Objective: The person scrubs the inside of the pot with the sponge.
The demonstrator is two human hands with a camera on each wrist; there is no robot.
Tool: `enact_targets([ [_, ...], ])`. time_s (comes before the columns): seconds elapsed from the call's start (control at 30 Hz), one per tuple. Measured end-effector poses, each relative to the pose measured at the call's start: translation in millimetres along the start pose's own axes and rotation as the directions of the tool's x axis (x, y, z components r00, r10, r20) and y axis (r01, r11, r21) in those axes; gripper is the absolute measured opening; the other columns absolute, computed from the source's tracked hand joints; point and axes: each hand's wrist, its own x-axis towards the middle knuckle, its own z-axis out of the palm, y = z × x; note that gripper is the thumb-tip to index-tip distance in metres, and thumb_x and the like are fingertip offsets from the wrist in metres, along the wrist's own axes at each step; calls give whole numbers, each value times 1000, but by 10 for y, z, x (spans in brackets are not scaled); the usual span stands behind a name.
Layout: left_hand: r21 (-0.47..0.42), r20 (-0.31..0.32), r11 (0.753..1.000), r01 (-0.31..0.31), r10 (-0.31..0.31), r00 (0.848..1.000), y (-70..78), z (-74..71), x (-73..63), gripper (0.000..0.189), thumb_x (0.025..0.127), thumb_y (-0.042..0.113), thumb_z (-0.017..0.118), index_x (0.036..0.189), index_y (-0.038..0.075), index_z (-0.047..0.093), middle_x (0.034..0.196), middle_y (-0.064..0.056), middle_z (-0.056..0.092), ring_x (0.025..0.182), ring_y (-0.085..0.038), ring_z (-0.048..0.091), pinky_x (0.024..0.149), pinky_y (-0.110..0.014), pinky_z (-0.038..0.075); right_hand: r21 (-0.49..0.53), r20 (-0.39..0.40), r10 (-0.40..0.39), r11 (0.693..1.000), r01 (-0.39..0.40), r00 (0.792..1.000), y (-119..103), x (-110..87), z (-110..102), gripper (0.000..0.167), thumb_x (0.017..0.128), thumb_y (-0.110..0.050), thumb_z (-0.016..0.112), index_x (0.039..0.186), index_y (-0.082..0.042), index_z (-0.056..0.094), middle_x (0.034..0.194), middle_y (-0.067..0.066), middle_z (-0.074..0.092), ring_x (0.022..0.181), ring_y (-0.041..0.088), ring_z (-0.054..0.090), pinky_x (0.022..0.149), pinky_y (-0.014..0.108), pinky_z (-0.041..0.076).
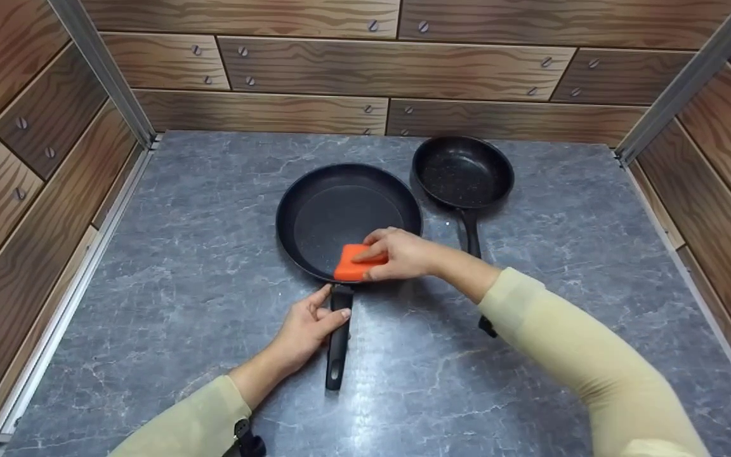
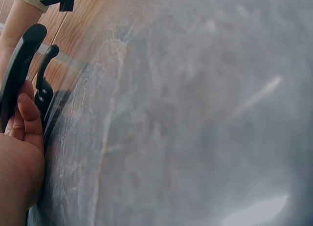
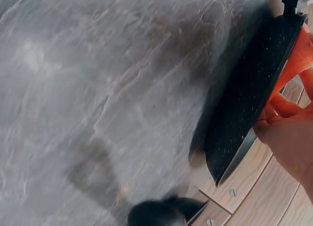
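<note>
A large black frying pan (image 1: 334,209) sits mid-table, its handle (image 1: 338,355) toward me. My left hand (image 1: 299,333) holds that handle close to the pan, thumb on top and fingers at its side and underneath. In the left wrist view the curled fingers of the left hand (image 2: 24,152) show below the dark handle (image 2: 18,64). My right hand (image 1: 403,254) grips an orange sponge (image 1: 348,265) against the pan's near inner side. From the right wrist, the sponge (image 3: 296,59) shows above the rim, beside the right hand (image 3: 291,138), with the pan's speckled outer wall (image 3: 249,94) facing the camera.
A smaller black frying pan (image 1: 464,174) stands at the back right, close beside the large one. My right forearm (image 1: 467,270) passes over its handle (image 1: 470,231). Wood-patterned panels (image 1: 315,63) surround the grey marbled table (image 1: 200,254) at the back and sides.
</note>
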Motion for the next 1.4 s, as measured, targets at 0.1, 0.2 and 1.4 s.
enact_targets([
  [0.1,-20,11,1000,0,0,1000,2,-5,4,89,101,12,73,164,-11,14,74,-3,73,59,-10,65,58,-21,53,12,2,24,1000,-24,1000,-28,51,38,49,94,-38,74,140,-19,73,149,21,57,136,40,52,116,53,40],
  [0.2,-26,12,1000,-1,2,1000,2,-7,7,89,100,12,73,164,-11,14,75,-4,74,60,-11,66,59,-22,54,24,0,44,999,-44,999,-55,114,91,50,96,-40,73,141,-21,71,152,20,54,139,41,50,118,53,39],
  [1.4,-13,19,1000,2,-2,1000,1,2,11,89,101,11,72,164,-11,14,69,1,68,53,-6,55,50,-19,44,-158,19,25,987,-22,999,-136,849,263,52,110,-38,58,160,-27,50,173,17,26,156,40,27,120,71,26],
])
